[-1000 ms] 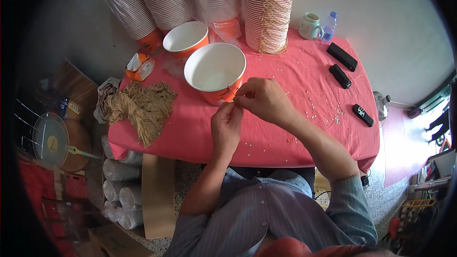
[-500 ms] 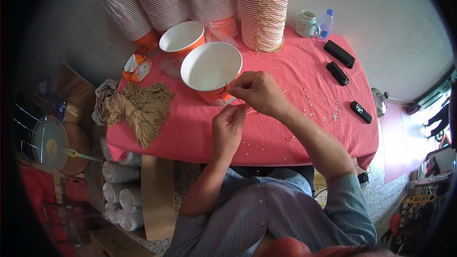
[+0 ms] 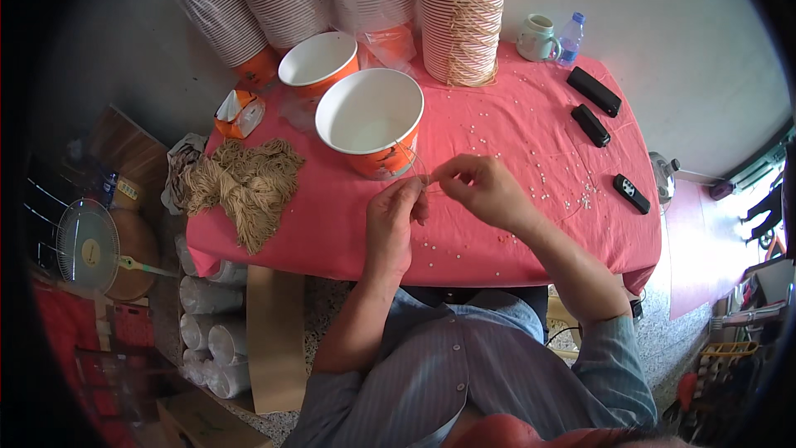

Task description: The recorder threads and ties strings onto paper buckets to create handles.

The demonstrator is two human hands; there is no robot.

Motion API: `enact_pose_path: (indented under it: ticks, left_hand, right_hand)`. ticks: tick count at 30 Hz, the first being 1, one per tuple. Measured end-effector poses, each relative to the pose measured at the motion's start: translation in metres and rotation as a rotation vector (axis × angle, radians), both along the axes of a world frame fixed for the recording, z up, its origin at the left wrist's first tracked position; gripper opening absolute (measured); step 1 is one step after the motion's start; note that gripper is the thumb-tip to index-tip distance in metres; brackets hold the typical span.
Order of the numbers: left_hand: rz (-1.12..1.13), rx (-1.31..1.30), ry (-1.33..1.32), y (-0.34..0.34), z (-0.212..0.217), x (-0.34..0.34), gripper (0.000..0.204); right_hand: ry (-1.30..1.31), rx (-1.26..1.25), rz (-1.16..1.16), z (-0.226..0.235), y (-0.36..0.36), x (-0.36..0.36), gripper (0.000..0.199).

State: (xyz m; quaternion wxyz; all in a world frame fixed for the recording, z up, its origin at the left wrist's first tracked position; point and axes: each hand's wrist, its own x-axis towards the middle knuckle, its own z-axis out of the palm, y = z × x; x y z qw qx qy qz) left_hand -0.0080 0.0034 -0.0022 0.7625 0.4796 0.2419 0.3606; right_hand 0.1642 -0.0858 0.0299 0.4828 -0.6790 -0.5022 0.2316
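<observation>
Both hands have come back toward the person since a second ago, when they were pressed close against the paper bucket; now they sit just in front of it, a little nearer to the table edge. The left hand [image 3: 396, 217] has its fingers curled narrow, thumb and forefinger pinched together on a thin pale string [image 3: 419, 168]. The right hand [image 3: 477, 187] is also pinched, its fingertips meeting the left ones, so the two hands touch at the tips. Between them the string makes a small loop that rises to the rim of the bucket. How tightly the string is held I cannot tell, it is too thin to see well.

The white and orange paper bucket [image 3: 371, 119] stands upright on the pink tablecloth [image 3: 514, 232], just beyond the hands, its mouth open and empty of anything I can see. A second bucket [image 3: 318, 60] of the same kind stands behind it to the left. Farther back, tall stacks of buckets [image 3: 460, 12] lean by the wall. A bundle of tan string [image 3: 245, 187] lies on the left part of the table, well apart from the hands. Small white bits [image 3: 547, 166] are scattered over the cloth at the right, and three black remote controls [image 3: 591, 124] lie far right.
</observation>
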Motion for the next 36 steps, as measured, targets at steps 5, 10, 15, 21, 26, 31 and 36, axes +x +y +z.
enact_pose_path:
  ticks: [5, 10, 15, 21, 26, 31, 36]
  left_hand:
    - [-0.014, 0.021, -0.022, -0.002, 0.002, -0.003, 0.029]
    - [-0.013, 0.005, -0.018, -0.004, 0.000, -0.003, 0.027]
    - [-0.015, -0.008, -0.046, -0.003, -0.001, -0.006, 0.027]
    - [-0.026, 0.056, -0.031, 0.001, 0.000, -0.007, 0.025]
    - [-0.031, 0.084, 0.024, 0.001, -0.005, -0.008, 0.026]
    - [-0.080, 0.053, 0.046, -0.006, -0.003, -0.006, 0.024]
    - [-0.074, -0.015, 0.010, -0.001, -0.004, -0.006, 0.026]
  right_hand:
    - [0.050, -0.066, 0.025, 0.012, -0.009, -0.017, 0.022]
    - [0.023, 0.016, 0.019, 0.005, 0.003, -0.011, 0.022]
    - [0.350, 0.038, 0.094, 0.007, 0.021, -0.008, 0.018]
    - [0.541, -0.034, 0.110, 0.005, 0.026, -0.010, 0.016]
    - [0.512, -0.038, 0.081, 0.008, 0.030, -0.011, 0.017]
    - [0.493, 0.034, 0.032, 0.006, 0.033, -0.003, 0.018]
    - [0.364, 0.049, 0.017, 0.010, 0.021, -0.002, 0.029]
